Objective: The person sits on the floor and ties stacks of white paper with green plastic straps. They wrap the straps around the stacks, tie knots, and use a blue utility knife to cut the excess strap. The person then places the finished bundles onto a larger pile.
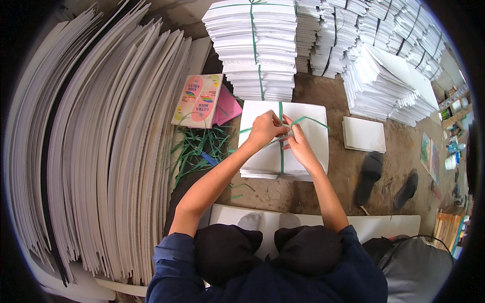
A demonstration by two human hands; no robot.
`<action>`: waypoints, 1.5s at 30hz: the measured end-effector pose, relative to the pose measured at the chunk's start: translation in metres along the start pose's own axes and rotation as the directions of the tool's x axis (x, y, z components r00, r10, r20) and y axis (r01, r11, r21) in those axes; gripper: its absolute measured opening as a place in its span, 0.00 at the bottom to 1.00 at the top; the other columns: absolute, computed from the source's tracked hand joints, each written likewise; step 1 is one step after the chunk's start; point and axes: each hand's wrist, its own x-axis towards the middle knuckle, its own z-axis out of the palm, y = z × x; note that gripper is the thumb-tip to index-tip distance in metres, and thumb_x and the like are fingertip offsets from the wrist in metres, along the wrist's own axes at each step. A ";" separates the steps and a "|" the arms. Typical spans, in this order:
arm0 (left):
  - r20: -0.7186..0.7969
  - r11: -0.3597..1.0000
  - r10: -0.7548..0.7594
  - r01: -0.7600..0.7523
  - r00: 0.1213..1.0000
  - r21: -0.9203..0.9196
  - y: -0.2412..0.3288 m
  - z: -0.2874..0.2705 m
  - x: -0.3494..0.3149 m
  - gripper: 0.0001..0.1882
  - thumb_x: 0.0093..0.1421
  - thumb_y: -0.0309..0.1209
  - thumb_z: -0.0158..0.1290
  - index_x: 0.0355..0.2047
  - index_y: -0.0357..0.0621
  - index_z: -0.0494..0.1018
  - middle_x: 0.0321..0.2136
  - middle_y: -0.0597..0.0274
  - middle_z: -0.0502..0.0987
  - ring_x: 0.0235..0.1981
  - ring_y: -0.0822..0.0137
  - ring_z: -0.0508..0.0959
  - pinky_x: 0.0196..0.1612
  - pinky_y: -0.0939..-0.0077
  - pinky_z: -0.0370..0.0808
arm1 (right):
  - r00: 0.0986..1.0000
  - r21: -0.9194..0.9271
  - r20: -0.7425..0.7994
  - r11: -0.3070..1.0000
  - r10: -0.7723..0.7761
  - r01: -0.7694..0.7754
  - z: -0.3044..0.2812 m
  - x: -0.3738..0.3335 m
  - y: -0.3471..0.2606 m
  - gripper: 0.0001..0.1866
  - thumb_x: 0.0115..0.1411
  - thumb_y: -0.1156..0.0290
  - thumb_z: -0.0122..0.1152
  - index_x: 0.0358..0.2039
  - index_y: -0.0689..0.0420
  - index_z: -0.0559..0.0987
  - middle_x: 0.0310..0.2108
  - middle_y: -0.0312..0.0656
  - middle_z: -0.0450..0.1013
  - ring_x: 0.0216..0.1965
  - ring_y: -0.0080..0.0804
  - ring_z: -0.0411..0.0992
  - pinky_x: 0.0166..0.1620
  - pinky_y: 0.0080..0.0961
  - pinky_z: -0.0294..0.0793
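In front of me on the floor lies a low stack of white sheets (308, 159), with a green plastic strap (281, 162) running across its top both ways. Where the strap crosses, my left hand (266, 129) is closed, its thumb and fingers pinching the strap. Close against it, my right hand (298, 142) has its fingers bent round the same crossing and also grips the strap. One loose strap end arcs out to the right past my right hand. Whether a knot is formed between the fingertips is hidden.
Tall white sheets (121, 151) stand on edge at the left. Green strap scraps (202, 149) lie beside a printed carton sheet (197, 101). Strapped stacks (252, 45) rise behind. On the right are a small white pile (364, 134) and two dark sandals (369, 177).
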 end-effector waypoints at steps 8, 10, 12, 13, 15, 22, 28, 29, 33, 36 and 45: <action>0.052 0.941 0.080 -0.058 0.995 -0.333 -0.020 0.012 0.005 0.09 0.47 0.27 0.57 0.28 0.35 0.72 0.23 0.55 0.77 0.24 0.73 0.77 0.28 0.82 0.73 | 0.988 0.244 0.062 0.958 0.143 -0.154 -0.003 -0.002 -0.007 0.33 0.54 0.84 0.30 0.60 0.51 0.40 0.55 0.48 0.46 0.40 0.31 0.67 0.43 0.29 0.72; 0.090 0.937 0.080 -0.044 0.993 -0.347 -0.012 0.011 0.001 0.10 0.48 0.28 0.56 0.29 0.35 0.73 0.23 0.56 0.77 0.26 0.74 0.76 0.30 0.82 0.73 | 0.986 0.231 0.064 0.959 0.154 -0.164 -0.004 -0.003 -0.008 0.34 0.54 0.85 0.31 0.60 0.51 0.38 0.56 0.49 0.45 0.41 0.31 0.66 0.43 0.29 0.72; 0.140 0.949 0.031 0.015 0.990 -0.314 -0.003 0.009 -0.005 0.12 0.49 0.30 0.56 0.31 0.34 0.74 0.24 0.57 0.77 0.27 0.74 0.76 0.32 0.82 0.73 | 0.984 0.180 0.087 0.969 0.156 -0.169 -0.004 -0.001 -0.001 0.36 0.53 0.86 0.32 0.60 0.51 0.36 0.57 0.49 0.44 0.42 0.31 0.66 0.43 0.28 0.72; 0.140 0.924 0.018 0.037 0.990 -0.381 -0.006 0.011 -0.004 0.13 0.49 0.32 0.56 0.31 0.34 0.74 0.24 0.58 0.76 0.27 0.74 0.75 0.31 0.83 0.73 | 0.984 0.170 0.091 0.971 0.154 -0.168 -0.002 0.000 0.001 0.36 0.53 0.86 0.33 0.60 0.51 0.36 0.57 0.49 0.44 0.44 0.32 0.65 0.43 0.28 0.72; 0.145 0.857 -0.004 0.078 0.989 -0.510 -0.011 0.015 -0.002 0.15 0.49 0.34 0.57 0.31 0.33 0.74 0.25 0.59 0.76 0.26 0.74 0.75 0.30 0.83 0.72 | 0.984 0.149 0.096 0.975 0.153 -0.166 -0.001 0.002 0.005 0.38 0.52 0.86 0.34 0.60 0.50 0.35 0.57 0.49 0.42 0.47 0.34 0.62 0.43 0.27 0.72; 0.187 0.867 -0.043 0.130 0.981 -0.481 -0.009 0.018 -0.005 0.15 0.48 0.35 0.58 0.28 0.33 0.72 0.21 0.61 0.74 0.21 0.77 0.71 0.24 0.85 0.69 | 0.988 0.060 0.067 0.988 0.140 -0.144 0.002 0.006 0.014 0.40 0.51 0.85 0.37 0.60 0.51 0.32 0.58 0.47 0.40 0.53 0.36 0.55 0.43 0.27 0.72; 0.160 0.840 -0.088 0.159 0.983 -0.518 -0.015 0.021 -0.002 0.11 0.49 0.31 0.57 0.25 0.37 0.68 0.20 0.61 0.73 0.21 0.77 0.71 0.24 0.85 0.69 | 0.977 0.342 0.084 0.915 0.195 -0.212 -0.003 -0.003 0.006 0.36 0.55 0.78 0.42 0.59 0.59 0.36 0.56 0.51 0.48 0.51 0.36 0.59 0.47 0.28 0.69; 0.159 0.839 -0.072 0.146 0.985 -0.524 -0.016 0.021 -0.001 0.11 0.49 0.30 0.57 0.25 0.37 0.67 0.20 0.61 0.74 0.21 0.76 0.71 0.24 0.85 0.69 | 0.975 0.452 0.046 0.866 0.219 -0.215 -0.006 -0.001 0.021 0.35 0.56 0.76 0.44 0.59 0.61 0.38 0.54 0.51 0.51 0.51 0.35 0.60 0.48 0.29 0.68; 0.139 0.809 -0.027 0.103 0.990 -0.579 -0.024 0.021 -0.001 0.08 0.50 0.26 0.55 0.27 0.36 0.66 0.21 0.59 0.75 0.23 0.74 0.74 0.26 0.83 0.71 | 0.964 0.564 -0.045 0.803 0.261 -0.191 -0.010 -0.002 0.019 0.30 0.57 0.72 0.48 0.56 0.68 0.48 0.49 0.51 0.60 0.46 0.33 0.65 0.47 0.27 0.68; 0.086 0.893 0.074 -0.027 0.994 -0.450 -0.023 0.018 -0.003 0.07 0.51 0.24 0.53 0.28 0.36 0.66 0.22 0.57 0.75 0.26 0.71 0.76 0.29 0.82 0.73 | 0.968 0.283 -0.144 0.946 0.204 -0.157 -0.010 -0.002 0.018 0.25 0.56 0.74 0.50 0.54 0.66 0.57 0.40 0.49 0.69 0.41 0.32 0.70 0.43 0.25 0.70; 0.166 0.448 0.014 0.142 0.986 -0.883 -0.064 -0.065 0.003 0.10 0.56 0.23 0.45 0.39 0.42 0.63 0.27 0.63 0.72 0.16 0.82 0.59 0.17 0.89 0.57 | 0.971 0.706 -0.078 0.701 0.224 -0.105 -0.061 -0.012 -0.029 0.14 0.54 0.75 0.50 0.43 0.60 0.67 0.14 0.25 0.54 0.15 0.14 0.52 0.21 0.13 0.59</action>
